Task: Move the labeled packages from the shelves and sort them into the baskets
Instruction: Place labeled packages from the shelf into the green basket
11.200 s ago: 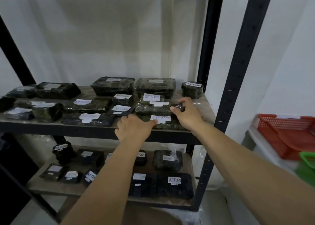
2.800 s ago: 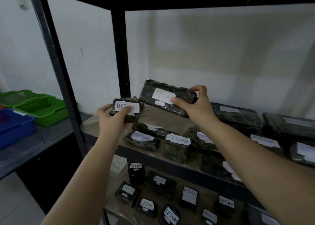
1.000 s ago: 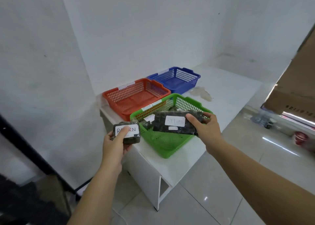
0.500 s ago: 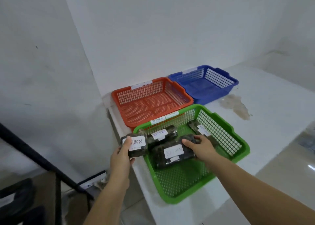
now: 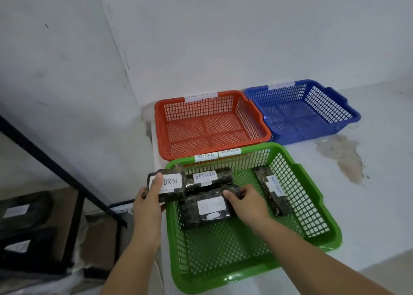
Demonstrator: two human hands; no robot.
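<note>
My left hand [image 5: 148,202] grips a small dark package [image 5: 173,186] with a white "RETURN" label, held over the left rim of the green basket [image 5: 325,236]. My right hand [image 5: 248,203] holds the right end of a longer dark "RETURN" package [image 5: 206,208], which lies low inside the green basket. Two more "RETURN" packages lie in that basket: one [image 5: 207,178] at the back and one [image 5: 272,193] along the right side. The basket's back rim bears labels reading "RETURN" and "OVERDUE".
An orange basket [image 5: 253,114] and a blue basket [image 5: 335,103] sit behind the green one on a white counter [image 5: 375,205], both holding nothing. A stain marks the counter at right. The black shelf frame [image 5: 55,165] and dark packages [image 5: 24,212] stand at lower left.
The view has closed in on the baskets. My right hand has lowered the long package deeper into the green basket. My left hand still holds the small package at the rim.
</note>
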